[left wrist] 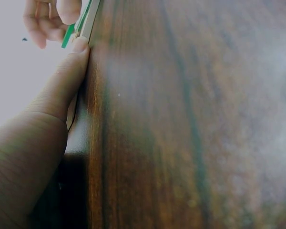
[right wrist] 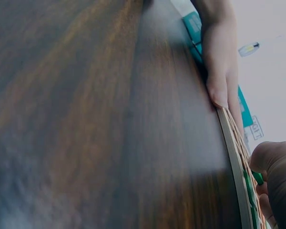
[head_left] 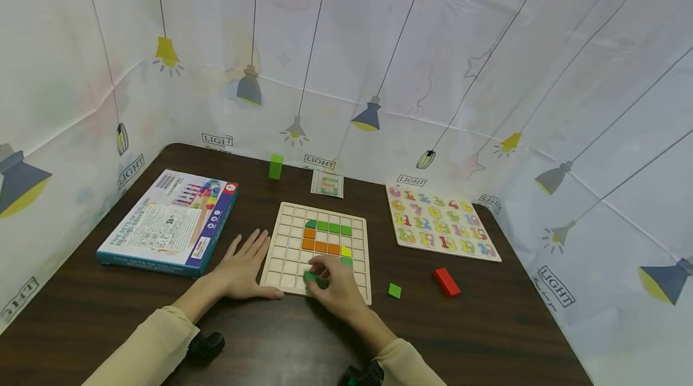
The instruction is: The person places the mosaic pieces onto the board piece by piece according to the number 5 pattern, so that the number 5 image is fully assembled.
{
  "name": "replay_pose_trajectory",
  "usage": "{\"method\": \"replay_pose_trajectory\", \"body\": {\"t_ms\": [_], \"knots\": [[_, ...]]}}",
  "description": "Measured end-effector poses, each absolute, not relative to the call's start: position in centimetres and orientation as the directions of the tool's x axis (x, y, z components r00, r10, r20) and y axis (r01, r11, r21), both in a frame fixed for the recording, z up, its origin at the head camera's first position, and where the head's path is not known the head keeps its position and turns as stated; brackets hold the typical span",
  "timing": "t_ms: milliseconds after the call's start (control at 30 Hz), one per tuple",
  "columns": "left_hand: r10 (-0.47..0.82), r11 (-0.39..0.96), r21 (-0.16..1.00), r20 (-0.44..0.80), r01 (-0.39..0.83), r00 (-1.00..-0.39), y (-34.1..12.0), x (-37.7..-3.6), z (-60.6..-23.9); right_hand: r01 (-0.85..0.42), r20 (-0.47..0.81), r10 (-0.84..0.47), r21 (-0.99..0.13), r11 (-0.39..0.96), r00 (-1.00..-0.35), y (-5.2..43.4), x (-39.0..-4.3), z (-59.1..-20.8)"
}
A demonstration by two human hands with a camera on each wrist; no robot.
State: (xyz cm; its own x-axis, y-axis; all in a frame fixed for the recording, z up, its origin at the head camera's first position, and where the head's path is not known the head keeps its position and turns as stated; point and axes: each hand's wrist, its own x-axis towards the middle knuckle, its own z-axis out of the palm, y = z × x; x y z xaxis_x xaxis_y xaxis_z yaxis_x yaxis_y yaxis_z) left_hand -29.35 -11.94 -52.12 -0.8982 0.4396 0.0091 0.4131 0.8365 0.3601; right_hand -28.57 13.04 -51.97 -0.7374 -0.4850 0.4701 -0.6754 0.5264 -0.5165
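A wooden grid board point(head_left: 281, 248) lies on the table with green, orange and yellow tiles set in some squares. My left hand point(head_left: 240, 269) spreads along the board's left side, fingers straight, its thumb at the near left corner. Over the near edge, my right hand point(head_left: 337, 287) pinches a green tile point(head_left: 310, 276) between thumb and fingers. That tile is tilted in the left wrist view, close over the grid. Another green tile point(head_left: 323, 283) shows just beside it, partly hidden by the right hand. In the right wrist view the left thumb point(right wrist: 218, 90) touches the board's corner.
A boxed set point(head_left: 157, 217) lies at the left. Behind the board are a green block stack point(head_left: 275, 167) and a pattern card point(head_left: 327, 184). A number puzzle board point(head_left: 441, 223), a red block point(head_left: 446, 282) and a loose green tile point(head_left: 394, 290) lie to the right.
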Motion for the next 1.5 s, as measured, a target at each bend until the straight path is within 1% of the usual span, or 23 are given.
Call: {"method": "replay_pose_trajectory", "body": {"t_ms": [233, 367, 867, 967, 1167, 1500], "knots": [[0.430, 0.831, 0.369, 0.047, 0.416, -0.902, -12.1, -30.0, -53.8, -0.698, 0.476, -0.511, -0.491, 0.522, -0.716, 12.4, -28.5, -52.1], [0.434, 0.824, 0.381, 0.052, 0.420, -0.899, -12.1, -30.0, -53.8, -0.690, 0.457, -0.517, -0.498, 0.526, -0.724, 12.3, -28.4, -51.9], [0.428, 0.839, 0.350, 0.048, 0.417, -0.902, -12.1, -30.3, -54.2, -0.676, 0.419, -0.533, -0.506, 0.536, -0.735, 12.5, -28.4, -51.7], [0.426, 0.842, 0.347, 0.045, 0.414, -0.904, -12.1, -30.3, -54.2, -0.680, 0.440, -0.519, -0.501, 0.535, -0.733, 13.0, -28.5, -51.7], [0.427, 0.840, 0.352, 0.038, 0.412, -0.903, -12.1, -30.2, -54.0, -0.702, 0.533, -0.462, -0.470, 0.535, -0.709, 15.1, -28.9, -51.7], [0.433, 0.834, 0.361, 0.042, 0.417, -0.901, -12.1, -30.2, -54.2, -0.651, 0.560, -0.362, -0.490, 0.580, -0.745, 19.3, -29.0, -51.7]]}}
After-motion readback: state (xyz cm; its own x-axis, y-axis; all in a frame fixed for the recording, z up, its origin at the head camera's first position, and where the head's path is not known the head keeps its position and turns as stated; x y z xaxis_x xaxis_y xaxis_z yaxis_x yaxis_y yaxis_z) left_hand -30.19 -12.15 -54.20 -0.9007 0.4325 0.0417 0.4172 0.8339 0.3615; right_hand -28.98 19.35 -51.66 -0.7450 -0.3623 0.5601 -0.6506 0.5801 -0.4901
